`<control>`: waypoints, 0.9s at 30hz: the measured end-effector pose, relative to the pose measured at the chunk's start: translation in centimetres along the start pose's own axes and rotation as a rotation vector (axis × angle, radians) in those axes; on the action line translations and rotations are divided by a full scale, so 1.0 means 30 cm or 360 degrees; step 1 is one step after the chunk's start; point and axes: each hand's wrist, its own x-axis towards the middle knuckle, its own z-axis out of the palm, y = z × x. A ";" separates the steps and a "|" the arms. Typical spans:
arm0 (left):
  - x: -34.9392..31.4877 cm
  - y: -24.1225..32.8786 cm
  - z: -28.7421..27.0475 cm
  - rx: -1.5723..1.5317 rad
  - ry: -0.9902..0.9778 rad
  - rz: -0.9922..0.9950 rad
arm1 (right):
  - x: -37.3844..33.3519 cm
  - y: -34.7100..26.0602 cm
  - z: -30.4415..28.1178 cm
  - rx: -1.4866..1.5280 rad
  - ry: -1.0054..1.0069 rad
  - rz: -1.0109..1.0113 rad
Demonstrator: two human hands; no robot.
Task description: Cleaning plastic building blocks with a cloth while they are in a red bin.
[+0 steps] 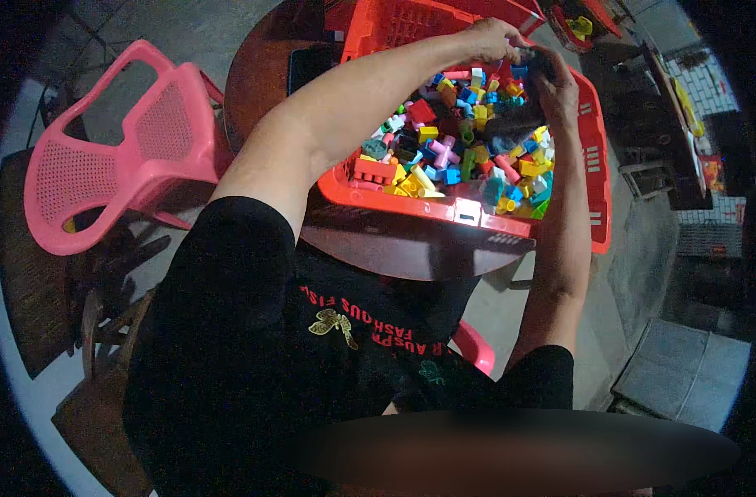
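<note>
A red plastic basket (336, 192) on a round brown table is filled with small toy building blocks (444, 151) in many colours. Above its far right part, my two hands come together. My left hand (495, 40) reaches across from the left, its fingers bent and closed at a small dark thing (537, 60). From the right side, my right hand (557, 93) curls its fingers round the same dark thing. Its kind is too dim and covered to name. A dark shadow falls over the blocks beneath my hands.
A pink plastic armchair (166, 124) stands left of the table (378, 247). More red containers (577, 29) lie beyond the basket at the far right. A grey box-like thing (684, 373) sits on the floor at the lower right.
</note>
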 end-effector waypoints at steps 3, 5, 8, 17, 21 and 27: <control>-0.010 0.014 0.006 0.0079 0.0036 0.0092 | -0.001 0.004 -0.009 0.0002 -0.0084 -0.0035; -0.017 0.033 0.015 -0.0045 0.0063 0.0164 | 0.003 0.026 -0.031 -0.0246 0.0078 0.0022; -0.011 0.041 -0.004 -0.0243 0.0071 0.0240 | 0.015 0.044 -0.050 0.0020 0.0192 0.0115; 0.006 0.002 -0.023 0.0137 0.0060 0.0210 | 0.002 -0.059 0.023 0.0102 -0.0022 -0.0092; -0.058 0.116 -0.033 -0.0617 -0.0098 0.0103 | 0.011 0.008 -0.036 0.0826 0.0046 0.0468; -0.090 0.196 -0.060 -0.1277 -0.0162 -0.0251 | 0.007 -0.020 -0.025 0.0475 0.0103 0.0053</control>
